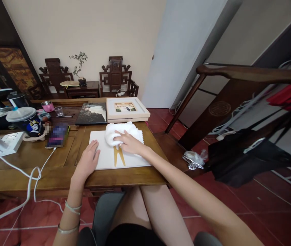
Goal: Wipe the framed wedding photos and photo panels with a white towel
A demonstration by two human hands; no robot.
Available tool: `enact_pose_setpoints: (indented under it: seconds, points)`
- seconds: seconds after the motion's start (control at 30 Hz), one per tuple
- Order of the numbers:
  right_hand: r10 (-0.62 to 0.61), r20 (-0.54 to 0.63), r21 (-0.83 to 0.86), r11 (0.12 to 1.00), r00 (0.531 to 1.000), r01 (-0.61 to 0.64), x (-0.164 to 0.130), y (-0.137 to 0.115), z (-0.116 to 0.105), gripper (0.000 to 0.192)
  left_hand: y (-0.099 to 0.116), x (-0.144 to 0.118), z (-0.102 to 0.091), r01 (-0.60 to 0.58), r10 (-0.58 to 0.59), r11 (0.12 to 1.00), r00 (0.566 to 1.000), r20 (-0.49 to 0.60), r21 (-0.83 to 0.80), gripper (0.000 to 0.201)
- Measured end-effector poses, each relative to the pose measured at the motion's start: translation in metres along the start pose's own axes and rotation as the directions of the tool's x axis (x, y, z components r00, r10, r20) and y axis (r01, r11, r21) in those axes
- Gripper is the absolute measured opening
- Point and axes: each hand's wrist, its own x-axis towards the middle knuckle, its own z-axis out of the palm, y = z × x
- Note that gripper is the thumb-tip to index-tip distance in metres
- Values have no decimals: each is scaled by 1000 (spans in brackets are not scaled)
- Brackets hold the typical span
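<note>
**Cloth under the right hand, board pinned by the left**

Cups come first at the left end of the wooden table: a lidded drink cup with a straw stands beside a dark pot, its contents hidden by the lid, and farther back sits a small clear cup that looks empty, next to a pink container whose inside cannot be made out. A white power strip and its cable trail off the table's edge.

The left hand lies flat, fingers spread and gripping nothing, on the near left corner of the white board. That board lies flat at the table's front edge, its long side running left to right.

The right hand rests farther along, palm down, fingers loosely curled over the near edge of the white cloth. The cloth is bunched on the board's far half, lying away from the person beyond those fingertips, so the right hand is plainly the nearer one. Just below the hand, a golden forked mark shows on the board, its prongs pointing toward the person.

Behind the board lie a dark picture panel and a framed photo, side by side.
</note>
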Motion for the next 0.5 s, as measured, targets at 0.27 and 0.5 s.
enact_pose_setpoints:
  seconds: [0.27, 0.5]
  points:
    - [17, 12, -171, 985, 1000, -14, -18, -43, 16, 51, -2, 0, 2, -11, 11, 1000, 1000, 1, 4, 45]
    - [-160, 171, -24, 986, 972, 166, -87, -92, 2, 51, 1, -1, 1, -10, 10, 1000, 1000, 2, 2, 43]
